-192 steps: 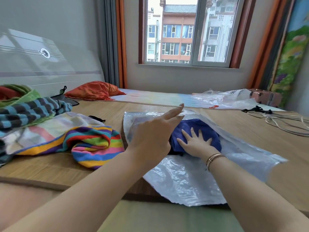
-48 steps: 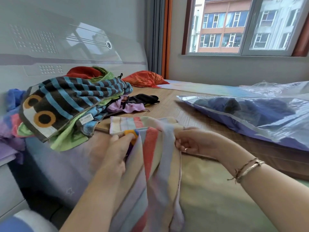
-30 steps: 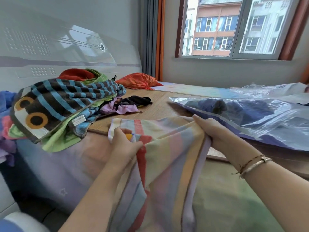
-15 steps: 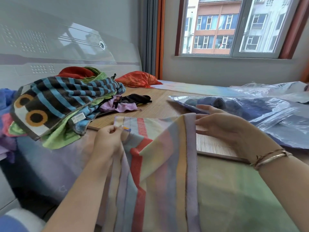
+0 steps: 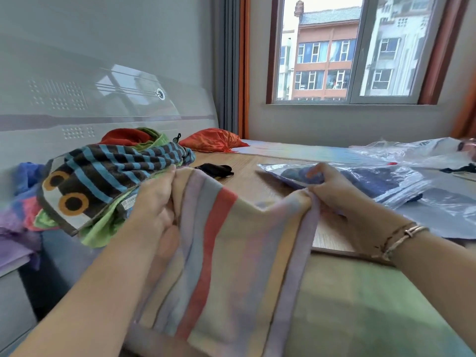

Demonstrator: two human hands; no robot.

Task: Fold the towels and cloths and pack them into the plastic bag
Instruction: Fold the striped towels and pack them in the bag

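Folding step: left hand [image 5: 154, 202] and right hand [image 5: 332, 191] fingers pinch the pastel striped towel [image 5: 231, 253] corners; next, likely join corners.

Both hands raised (fingers [image 5: 313, 199] pinching), apart.

Held towel [image 5: 231, 243]: pastel stripes, one red. Pile towel [image 5: 108, 173]: blue-black stripes, orange rings. Pillow [image 5: 212, 140]: orange.

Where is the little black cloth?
The black cloth lies on the bed's woven mat, left of middle in the head view, between the pile with the blue-and-black striped towel and the plastic bag.
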